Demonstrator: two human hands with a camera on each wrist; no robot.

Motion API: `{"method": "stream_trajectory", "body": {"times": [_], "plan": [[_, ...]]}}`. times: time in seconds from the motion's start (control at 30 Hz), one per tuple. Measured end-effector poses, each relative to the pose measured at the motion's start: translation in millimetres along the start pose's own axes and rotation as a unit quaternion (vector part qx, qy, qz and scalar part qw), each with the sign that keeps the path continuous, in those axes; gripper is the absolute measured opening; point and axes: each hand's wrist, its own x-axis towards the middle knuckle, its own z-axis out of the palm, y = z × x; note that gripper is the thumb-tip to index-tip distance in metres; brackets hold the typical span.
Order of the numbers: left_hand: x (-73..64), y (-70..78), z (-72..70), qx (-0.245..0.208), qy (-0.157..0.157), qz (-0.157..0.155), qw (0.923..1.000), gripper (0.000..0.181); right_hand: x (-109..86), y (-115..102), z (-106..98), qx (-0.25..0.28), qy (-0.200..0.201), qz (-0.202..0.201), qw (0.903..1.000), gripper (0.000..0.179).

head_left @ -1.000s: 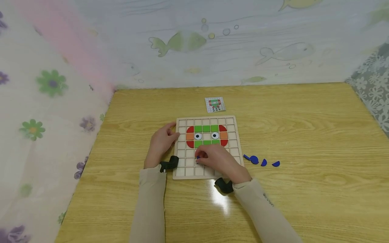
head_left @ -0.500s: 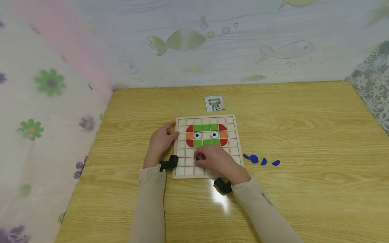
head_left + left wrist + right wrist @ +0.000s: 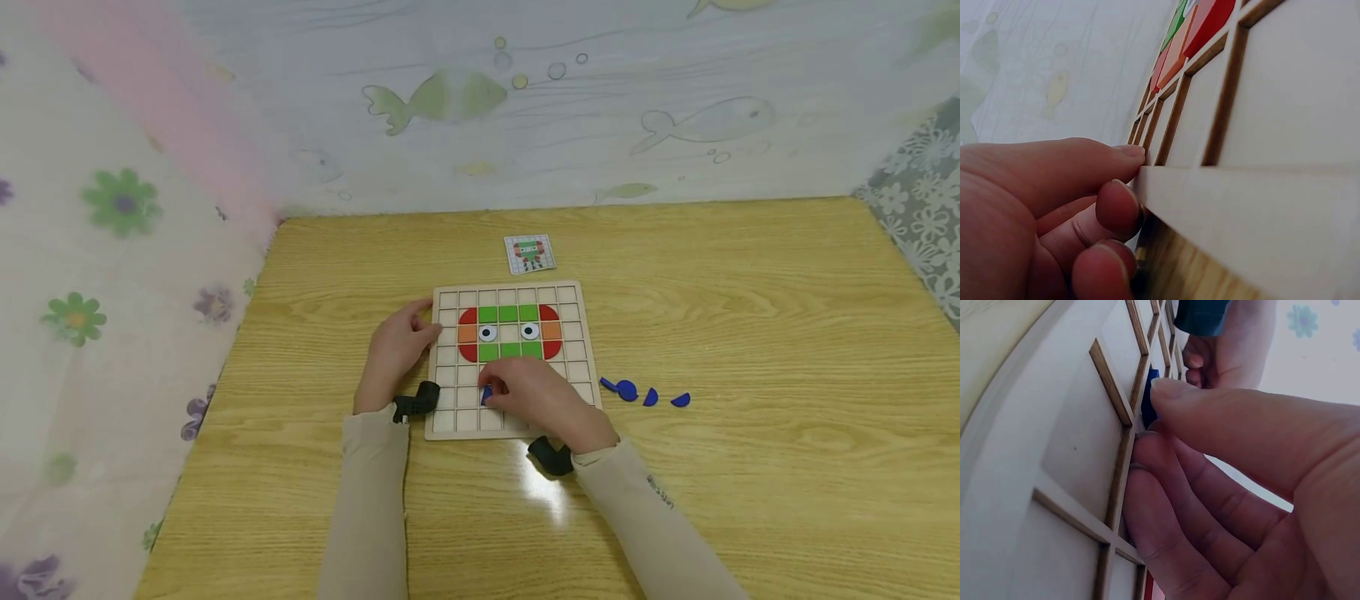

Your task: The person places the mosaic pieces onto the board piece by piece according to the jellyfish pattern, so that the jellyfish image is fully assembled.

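Note:
A square wooden grid board (image 3: 468, 421) lies on the table. Red, orange and green tiles and two eye tiles (image 3: 529, 331) form a face in its upper cells. My left hand (image 3: 393, 354) holds the board's left edge, thumb (image 3: 1125, 153) on the rim and fingers curled against the side. Over the lower cells, my right hand (image 3: 543, 396) pinches a small blue tile (image 3: 1149, 400) at a cell; the fingers hide much of its shape. Below the right fingers, a red sliver (image 3: 1149, 584) shows in the right wrist view.
Right of the board lie a round blue piece (image 3: 627, 390) touching a thin blue one (image 3: 608, 384), and two blue half-discs (image 3: 650, 397). Behind the board is a picture card (image 3: 530, 254). A patterned wall (image 3: 420, 167) borders the table's back.
The right fingers stay at the same cell, and a little more of the blue tile shows between them. My left hand keeps its place on the board's edge.

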Motion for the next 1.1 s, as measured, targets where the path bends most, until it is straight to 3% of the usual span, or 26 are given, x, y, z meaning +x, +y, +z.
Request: {"method": "stream_trajectory", "body": {"times": [0.27,0.47,1.1], "plan": [[-0.6,0.5,-0.6,0.004,0.002,-0.003,1.0,0.049,-2.5,2,-3,0.014,0.008,0.004,0.9999,0.009],[-1.1,2.2,0.3,-0.001,0.002,-0.006,1.0,0.048,-7.8,15,-11,0.034,0.037,0.015,0.9986,0.01],[-3.0,1.3,0.8,-0.012,0.006,-0.008,0.9999,0.048,-48.7,63,-34,0.03,0.057,0.069,0.9955,0.015]]}}
